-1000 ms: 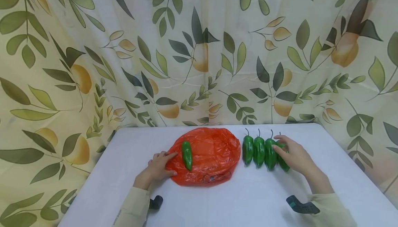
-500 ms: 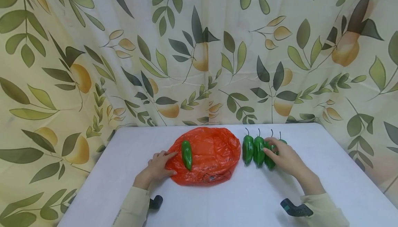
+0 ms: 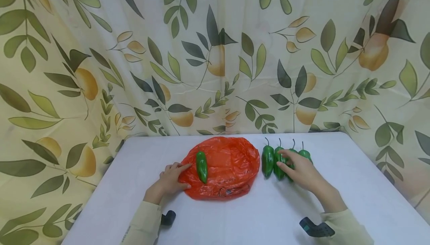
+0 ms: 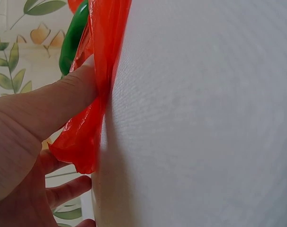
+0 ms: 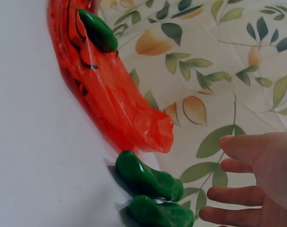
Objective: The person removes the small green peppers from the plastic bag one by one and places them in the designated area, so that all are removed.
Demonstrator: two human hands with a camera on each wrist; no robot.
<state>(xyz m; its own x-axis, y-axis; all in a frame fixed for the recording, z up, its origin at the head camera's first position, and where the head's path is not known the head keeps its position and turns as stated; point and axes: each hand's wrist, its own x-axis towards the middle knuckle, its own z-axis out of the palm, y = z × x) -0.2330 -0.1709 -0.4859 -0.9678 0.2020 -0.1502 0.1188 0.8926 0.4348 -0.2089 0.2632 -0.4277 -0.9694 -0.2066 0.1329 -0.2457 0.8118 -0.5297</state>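
Observation:
A green chili pepper (image 3: 202, 167) with a glossy skin lies on a flattened red plastic bag (image 3: 231, 166). My left hand (image 3: 172, 179) rests at the bag's left edge, thumb and index finger spread apart on it. In the left wrist view the thumb (image 4: 63, 97) lies against the red plastic. Several more green peppers (image 3: 267, 162) stand in a row right of the bag, stems pointing away. Over the middle of that row is my right hand (image 3: 302, 170), fingers loosely spread and holding nothing; it partly hides the peppers beneath. The right wrist view shows two peppers (image 5: 146, 176) beyond the fingertips.
All this lies on a white table (image 3: 235, 222). A curtain (image 3: 215, 58) printed with leaves and fruit hangs behind the far edge. Dark devices (image 3: 315, 227) are worn at both wrists.
My right hand has moved left along the row, from the rightmost pepper to the middle ones, uncovering the rightmost pepper's top. The left hand and the bag have stayed in place.

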